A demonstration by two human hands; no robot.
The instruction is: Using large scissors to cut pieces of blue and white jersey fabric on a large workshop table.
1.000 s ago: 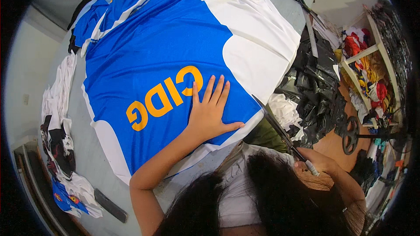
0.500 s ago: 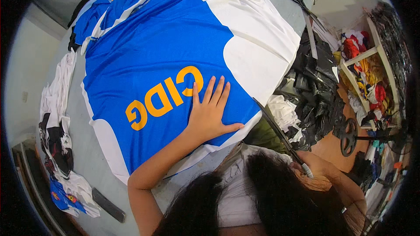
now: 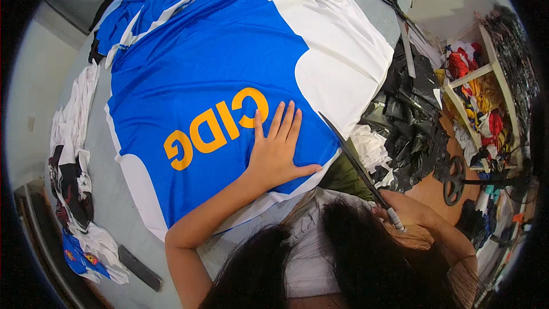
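A large piece of blue and white fabric (image 3: 211, 74) with orange lettering is spread over the grey table. My left hand (image 3: 274, 151) lies flat on its blue part, fingers spread, next to the lettering. My right hand (image 3: 406, 209) grips long dark scissors (image 3: 360, 169) by a handle wrapped in white. Their blades reach up and left over the fabric's right edge, the tip at the border between blue and white. Hair hides part of my right hand.
Another pair of black-handled scissors (image 3: 392, 3) and a metal ruler (image 3: 407, 51) lie at the far right. Black plastic (image 3: 406, 120) is heaped beside the table. A shelf (image 3: 472, 74) holds coloured cloth. White garments (image 3: 74, 111) and a dark bar (image 3: 140, 268) lie on the left.
The scissors have moved up and left, their tip further over the fabric along the blue and white border. My left hand stays flat in nearly the same place.
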